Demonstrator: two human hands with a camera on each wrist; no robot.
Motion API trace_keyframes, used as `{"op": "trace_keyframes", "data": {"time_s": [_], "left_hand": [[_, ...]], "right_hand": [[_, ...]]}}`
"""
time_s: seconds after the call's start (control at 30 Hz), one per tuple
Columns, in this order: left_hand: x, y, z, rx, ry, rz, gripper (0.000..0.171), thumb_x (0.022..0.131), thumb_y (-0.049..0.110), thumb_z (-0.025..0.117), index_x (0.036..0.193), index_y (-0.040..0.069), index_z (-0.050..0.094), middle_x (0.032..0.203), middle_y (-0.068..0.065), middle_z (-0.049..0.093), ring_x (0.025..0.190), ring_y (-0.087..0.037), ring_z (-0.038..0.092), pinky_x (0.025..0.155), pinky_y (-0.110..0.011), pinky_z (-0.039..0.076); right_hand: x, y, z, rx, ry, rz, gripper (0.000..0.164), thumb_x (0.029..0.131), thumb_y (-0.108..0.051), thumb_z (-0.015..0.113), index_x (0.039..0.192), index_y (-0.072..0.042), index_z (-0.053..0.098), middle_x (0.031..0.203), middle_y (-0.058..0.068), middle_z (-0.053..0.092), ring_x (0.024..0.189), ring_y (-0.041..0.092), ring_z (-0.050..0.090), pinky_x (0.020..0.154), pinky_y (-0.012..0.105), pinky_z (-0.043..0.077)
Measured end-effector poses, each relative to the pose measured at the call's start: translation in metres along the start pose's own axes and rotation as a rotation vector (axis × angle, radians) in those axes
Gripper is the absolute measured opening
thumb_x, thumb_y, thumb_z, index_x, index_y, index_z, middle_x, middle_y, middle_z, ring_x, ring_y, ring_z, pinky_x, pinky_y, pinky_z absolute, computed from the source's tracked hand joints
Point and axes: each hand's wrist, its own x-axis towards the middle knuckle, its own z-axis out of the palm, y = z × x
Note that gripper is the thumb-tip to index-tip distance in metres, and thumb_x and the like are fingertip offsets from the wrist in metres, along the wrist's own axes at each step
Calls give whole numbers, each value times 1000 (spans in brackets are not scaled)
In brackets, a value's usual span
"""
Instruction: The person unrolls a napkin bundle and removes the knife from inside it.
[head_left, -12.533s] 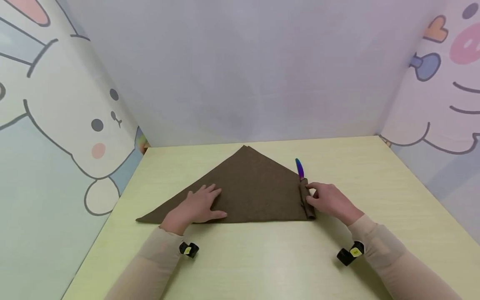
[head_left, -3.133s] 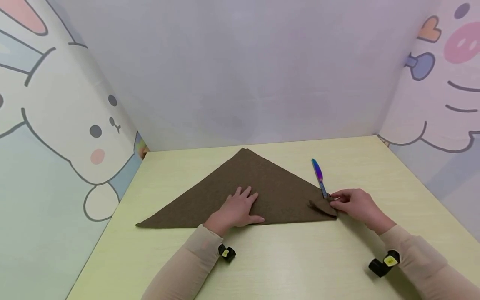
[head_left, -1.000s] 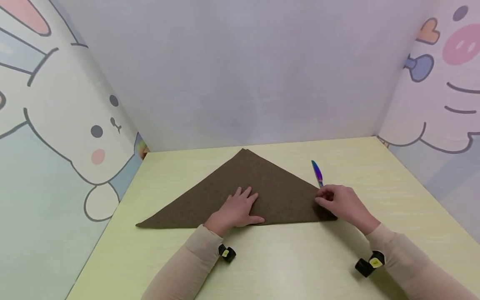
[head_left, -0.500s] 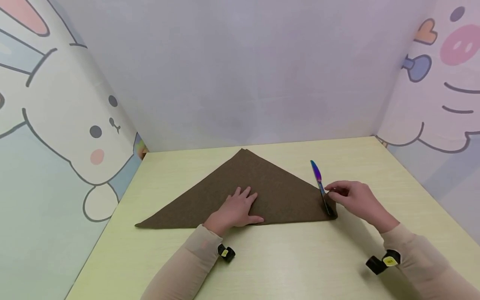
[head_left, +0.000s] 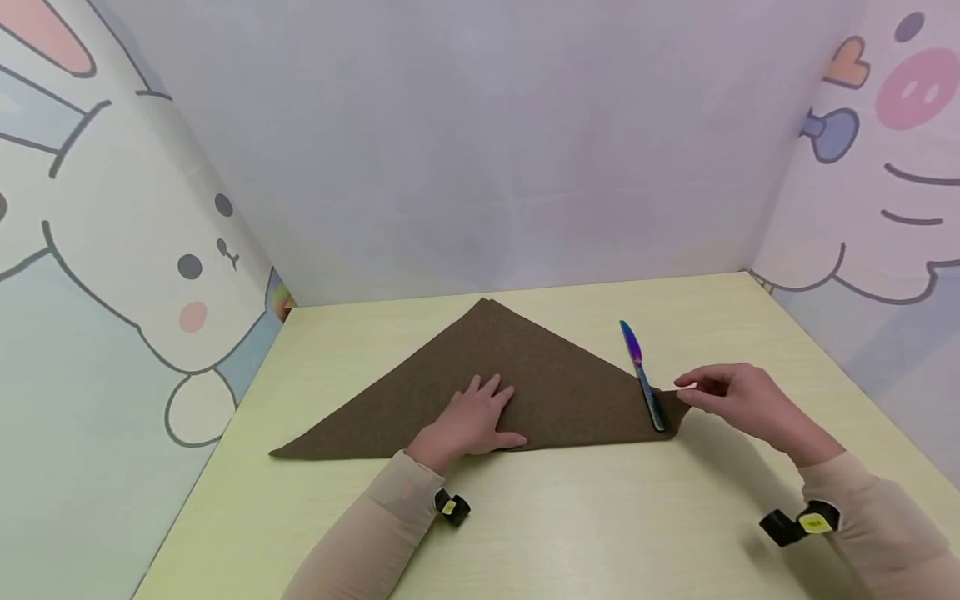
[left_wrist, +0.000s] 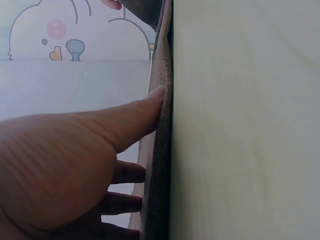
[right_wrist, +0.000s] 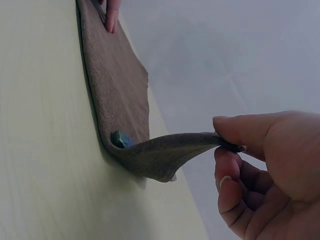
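Observation:
A brown cloth (head_left: 540, 375) lies folded into a triangle on the table, its peak pointing away from me. Across its right end rests a table knife (head_left: 647, 387) with an iridescent blue-purple blade that reaches past the cloth's edge. My left hand (head_left: 468, 421) lies spread flat on the cloth near the front fold. My right hand (head_left: 742, 404) pinches the cloth's right corner between thumb and fingers, holding it raised off the table. In the right wrist view the lifted corner (right_wrist: 175, 147) stretches from the knife's handle end (right_wrist: 121, 139) to my right hand (right_wrist: 270, 170).
The pale wooden table (head_left: 570, 525) extends around the cloth on all sides. A plain light wall (head_left: 480, 150) stands behind it, with cartoon-printed panels at left (head_left: 135, 250) and right (head_left: 885, 183). Each sleeve carries a small black wrist camera.
Earlier the cloth's right end was rolled round the knife; now it is unrolled and the handle shows. My right hand has moved right with the corner. The left hand, shifted right earlier, now stays still.

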Motion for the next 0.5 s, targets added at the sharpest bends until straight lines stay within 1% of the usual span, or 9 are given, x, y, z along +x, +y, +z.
{"op": "trace_keyframes", "data": {"time_s": [0.17, 0.3, 0.4, 0.5], "left_hand": [[-1, 0, 0, -5, -2, -1, 83, 86, 62, 58, 151, 16, 34, 158, -11, 22, 143, -40, 19, 106, -59, 30], [-1, 0, 0, -4, -7, -5, 83, 86, 62, 58, 151, 16, 34, 158, -10, 22, 143, -40, 18, 106, -59, 29], [-1, 0, -1, -3, -6, -4, 83, 86, 62, 59, 151, 16, 34, 158, -11, 23, 142, -40, 19, 106, -59, 30], [-2, 0, -1, -5, -12, -2, 84, 86, 62, 59, 151, 16, 33, 158, -11, 22, 143, -40, 18, 106, -59, 30]], "right_hand": [[-3, 7, -4, -4, -40, -47, 24, 91, -28, 68, 109, -12, 73, 86, -1, 67, 70, 13, 60, 57, 26, 48], [-4, 13, -7, -23, -63, -59, 21, 92, -23, 68, 109, -11, 72, 87, -3, 68, 69, 12, 61, 58, 26, 50], [-4, 18, -7, -33, -84, -53, 21, 91, -22, 68, 109, -10, 72, 85, -3, 68, 67, 10, 60, 57, 27, 50], [-2, 22, -6, -22, -128, -41, 25, 91, -26, 69, 110, -9, 71, 83, -3, 68, 67, 9, 61, 58, 27, 51]]}}
